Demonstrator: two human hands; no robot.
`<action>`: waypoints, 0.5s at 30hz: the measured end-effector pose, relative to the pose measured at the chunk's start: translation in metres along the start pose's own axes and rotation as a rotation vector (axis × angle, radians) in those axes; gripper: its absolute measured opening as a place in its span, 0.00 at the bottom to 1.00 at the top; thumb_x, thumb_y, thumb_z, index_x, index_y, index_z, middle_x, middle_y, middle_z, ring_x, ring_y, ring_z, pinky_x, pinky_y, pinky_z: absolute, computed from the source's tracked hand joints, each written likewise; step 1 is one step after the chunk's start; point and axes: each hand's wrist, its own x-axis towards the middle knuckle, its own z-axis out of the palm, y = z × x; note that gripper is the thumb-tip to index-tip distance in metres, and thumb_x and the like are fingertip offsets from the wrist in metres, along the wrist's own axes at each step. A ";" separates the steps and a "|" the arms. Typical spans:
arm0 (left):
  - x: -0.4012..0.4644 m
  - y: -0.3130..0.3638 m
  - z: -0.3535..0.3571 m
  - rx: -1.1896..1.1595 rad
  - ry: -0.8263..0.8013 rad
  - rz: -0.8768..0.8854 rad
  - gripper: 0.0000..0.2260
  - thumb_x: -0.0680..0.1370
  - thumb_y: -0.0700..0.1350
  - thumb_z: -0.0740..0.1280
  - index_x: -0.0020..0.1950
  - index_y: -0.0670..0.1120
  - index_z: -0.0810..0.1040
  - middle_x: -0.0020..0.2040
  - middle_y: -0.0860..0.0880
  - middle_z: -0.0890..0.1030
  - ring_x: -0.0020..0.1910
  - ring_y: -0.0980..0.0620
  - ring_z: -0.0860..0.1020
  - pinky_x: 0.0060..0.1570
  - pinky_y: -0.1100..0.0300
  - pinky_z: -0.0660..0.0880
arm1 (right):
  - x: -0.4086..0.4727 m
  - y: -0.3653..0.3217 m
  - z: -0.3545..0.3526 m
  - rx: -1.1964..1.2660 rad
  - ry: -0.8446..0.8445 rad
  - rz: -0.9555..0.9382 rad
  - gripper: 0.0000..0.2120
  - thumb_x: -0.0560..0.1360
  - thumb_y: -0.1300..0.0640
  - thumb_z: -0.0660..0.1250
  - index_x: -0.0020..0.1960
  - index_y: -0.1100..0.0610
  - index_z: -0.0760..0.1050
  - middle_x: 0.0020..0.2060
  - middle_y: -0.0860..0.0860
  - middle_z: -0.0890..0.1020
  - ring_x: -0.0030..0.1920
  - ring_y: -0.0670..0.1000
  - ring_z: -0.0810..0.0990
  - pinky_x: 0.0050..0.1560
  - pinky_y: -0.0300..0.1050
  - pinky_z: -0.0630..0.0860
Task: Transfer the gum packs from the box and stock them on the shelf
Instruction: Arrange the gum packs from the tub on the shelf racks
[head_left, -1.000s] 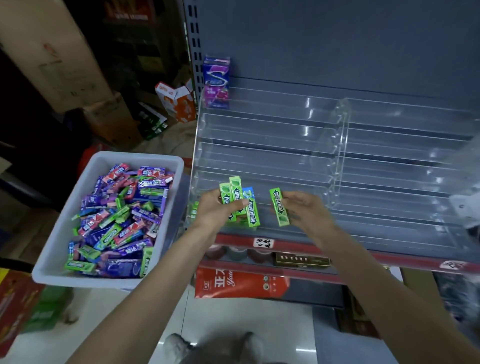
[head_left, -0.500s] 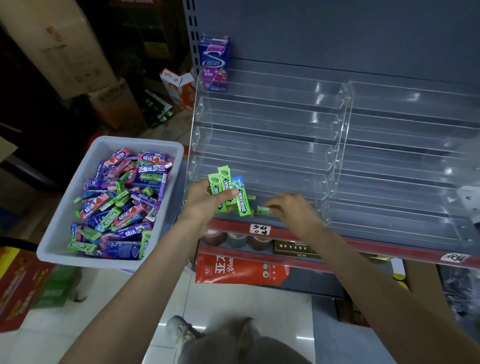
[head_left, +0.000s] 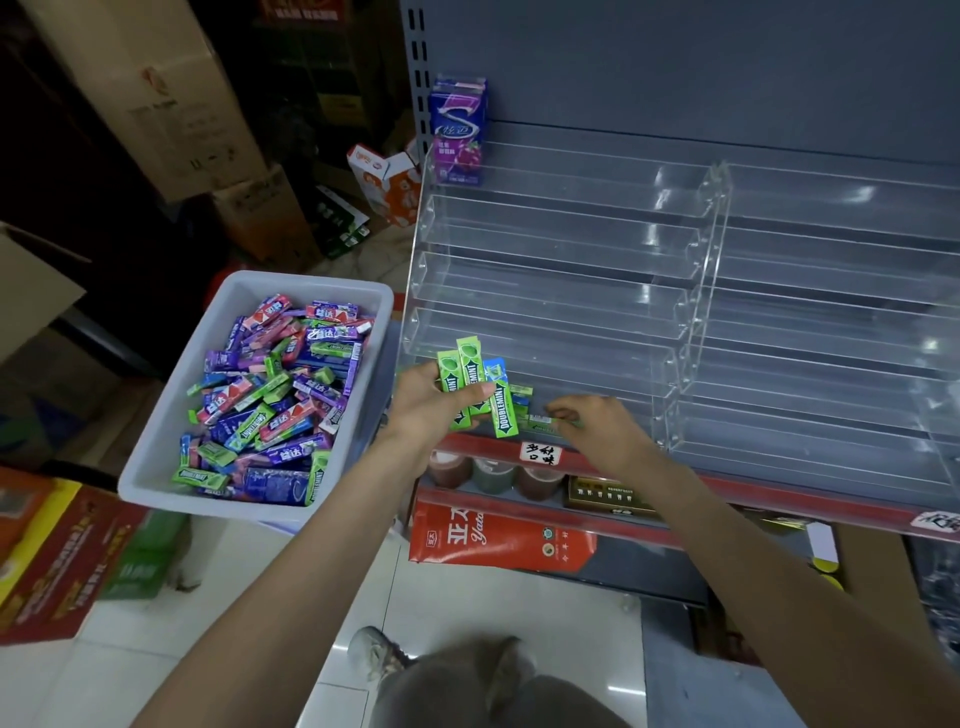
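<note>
At centre frame the left hand (head_left: 434, 402) grips a fan of green gum packs (head_left: 470, 382) in front of the clear shelf (head_left: 550, 291), partly hiding its lowest tier, while the right hand (head_left: 597, 434) just beside it pinches one green pack (head_left: 540, 423) lying in that tier. At left the white box (head_left: 171, 415) holds a heap of mixed packs, and a purple gum carton (head_left: 458, 130) stands on the top tier; cardboard boxes (head_left: 171, 104) fill the dark upper left, their print too dim to read, and the shelf's right end is cut off
</note>
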 end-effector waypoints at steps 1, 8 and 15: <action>0.000 -0.001 0.000 0.004 -0.001 0.000 0.11 0.71 0.41 0.74 0.51 0.42 0.78 0.43 0.51 0.82 0.40 0.57 0.80 0.34 0.70 0.74 | -0.001 0.000 -0.001 0.012 0.001 0.005 0.15 0.78 0.62 0.61 0.64 0.57 0.74 0.59 0.53 0.80 0.54 0.51 0.80 0.59 0.43 0.75; -0.001 -0.002 0.010 0.006 0.012 -0.023 0.13 0.70 0.42 0.75 0.52 0.42 0.79 0.47 0.48 0.84 0.48 0.50 0.81 0.54 0.52 0.77 | -0.010 -0.007 -0.010 0.216 0.076 0.011 0.13 0.79 0.57 0.62 0.62 0.57 0.76 0.58 0.51 0.80 0.56 0.47 0.78 0.58 0.33 0.68; -0.005 0.005 0.028 -0.006 0.022 0.014 0.10 0.69 0.41 0.76 0.49 0.42 0.80 0.43 0.48 0.84 0.45 0.46 0.82 0.50 0.53 0.78 | -0.020 -0.028 -0.016 0.660 0.073 -0.058 0.13 0.72 0.58 0.71 0.55 0.50 0.76 0.42 0.48 0.83 0.42 0.44 0.82 0.49 0.40 0.77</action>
